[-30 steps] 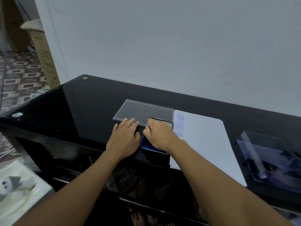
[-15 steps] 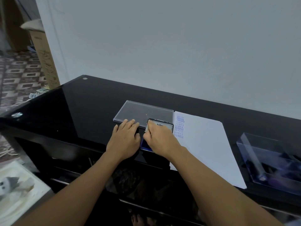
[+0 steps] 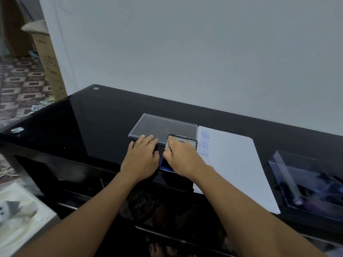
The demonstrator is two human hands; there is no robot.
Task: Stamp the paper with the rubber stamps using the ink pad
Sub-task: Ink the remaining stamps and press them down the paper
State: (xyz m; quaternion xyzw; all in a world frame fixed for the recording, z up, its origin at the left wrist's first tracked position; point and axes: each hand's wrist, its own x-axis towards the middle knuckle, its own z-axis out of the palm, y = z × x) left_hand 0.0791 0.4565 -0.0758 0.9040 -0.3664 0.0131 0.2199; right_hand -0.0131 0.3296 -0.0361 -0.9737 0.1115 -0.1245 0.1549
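— Where is the ink pad?
— On the black table (image 3: 92,117), just left of the paper (image 3: 233,164). The ink pad (image 3: 165,165) shows a strip of blue under my right hand (image 3: 182,160). Its lid (image 3: 187,142) stands tilted up behind my knuckles, label towards me.
— And your right hand's grip?
— The fingers are curled down at the lid's left edge. I cannot tell whether they pinch the lid or something under my palm.
— The left?
— My left hand (image 3: 142,160) lies flat on the table just beside the pad. Its fingers are straight and hold nothing, with the tips at the near edge of a flat clear cover (image 3: 163,127).
— The paper?
— Blue stamped words (image 3: 204,143), AMENDED and SAMPLE, run down its left margin. A clear box (image 3: 306,182) sits well apart on the right.
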